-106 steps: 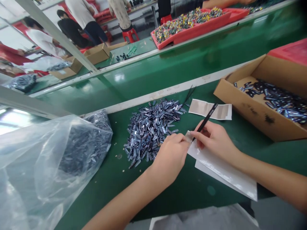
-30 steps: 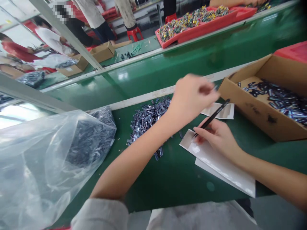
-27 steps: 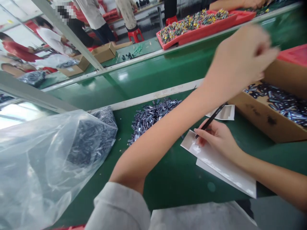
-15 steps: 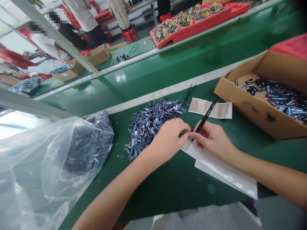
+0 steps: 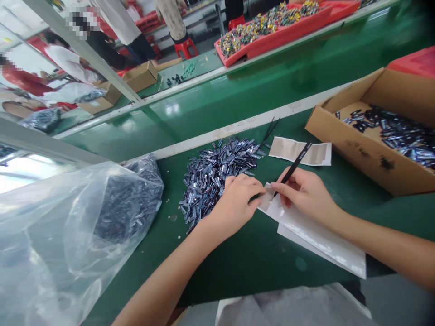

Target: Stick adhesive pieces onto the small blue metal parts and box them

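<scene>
My left hand (image 5: 236, 203) lies curled beside a heap of small blue-grey metallic pieces (image 5: 217, 176), its fingertips at a corner of a white sheet (image 5: 316, 240). Whether those fingers pinch something is hidden. My right hand (image 5: 306, 192) grips black tweezers (image 5: 294, 167), their tips down at the same corner. Beyond them lies a paper strip with tan patches (image 5: 299, 151), and a thin dark pair of tweezers (image 5: 271, 129) rests at the heap's far edge.
An open cardboard box (image 5: 360, 154) holding similar metallic pieces stands to the right. A clear plastic bag (image 5: 68, 240) full of pieces lies left on the green bench (image 5: 258, 271). Across a raised green divider, a red tray (image 5: 272, 38) holds colourful parts, with standing people beyond.
My left hand has come back from above the cardboard box to the sheet's corner, next to my right hand. My right hand and its tweezers have stayed nearly in place.
</scene>
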Action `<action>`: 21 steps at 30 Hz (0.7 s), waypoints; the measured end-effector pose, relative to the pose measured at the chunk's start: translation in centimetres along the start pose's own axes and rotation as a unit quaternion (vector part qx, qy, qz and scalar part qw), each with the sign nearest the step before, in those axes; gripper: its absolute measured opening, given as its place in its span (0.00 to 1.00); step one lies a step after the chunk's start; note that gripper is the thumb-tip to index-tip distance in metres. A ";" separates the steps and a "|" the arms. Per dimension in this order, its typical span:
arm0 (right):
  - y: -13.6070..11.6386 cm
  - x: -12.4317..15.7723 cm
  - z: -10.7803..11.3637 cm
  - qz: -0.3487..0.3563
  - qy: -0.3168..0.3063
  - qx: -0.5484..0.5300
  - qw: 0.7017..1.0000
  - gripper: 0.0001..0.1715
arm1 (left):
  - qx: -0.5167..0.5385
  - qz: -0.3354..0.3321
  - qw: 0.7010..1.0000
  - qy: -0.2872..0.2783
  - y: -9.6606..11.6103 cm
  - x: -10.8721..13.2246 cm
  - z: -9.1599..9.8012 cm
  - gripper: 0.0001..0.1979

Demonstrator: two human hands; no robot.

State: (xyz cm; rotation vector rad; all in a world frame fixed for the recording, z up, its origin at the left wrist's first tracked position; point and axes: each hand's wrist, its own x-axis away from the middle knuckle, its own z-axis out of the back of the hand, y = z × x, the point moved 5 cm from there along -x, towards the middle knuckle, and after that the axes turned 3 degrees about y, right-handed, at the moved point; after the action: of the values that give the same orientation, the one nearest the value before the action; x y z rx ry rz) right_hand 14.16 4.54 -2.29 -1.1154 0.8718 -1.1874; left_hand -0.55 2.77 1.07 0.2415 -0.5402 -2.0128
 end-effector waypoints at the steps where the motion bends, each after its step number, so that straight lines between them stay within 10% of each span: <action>1: 0.1 0.0 0.0 -0.003 0.000 -0.003 1.000 0.08 | -0.003 -0.003 1.000 0.004 -0.1 0.0 0.4 0.09; 21: -0.2 0.1 0.1 -0.010 0.009 -0.041 0.999 0.09 | -0.084 -0.051 0.994 -0.039 -0.5 -1.6 0.6 0.08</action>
State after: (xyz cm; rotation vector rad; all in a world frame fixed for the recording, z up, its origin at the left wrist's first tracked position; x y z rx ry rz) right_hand 14.25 4.50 -2.05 -1.1832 0.9321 -1.1886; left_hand -0.38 4.53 1.26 0.0897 -0.4113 -2.1614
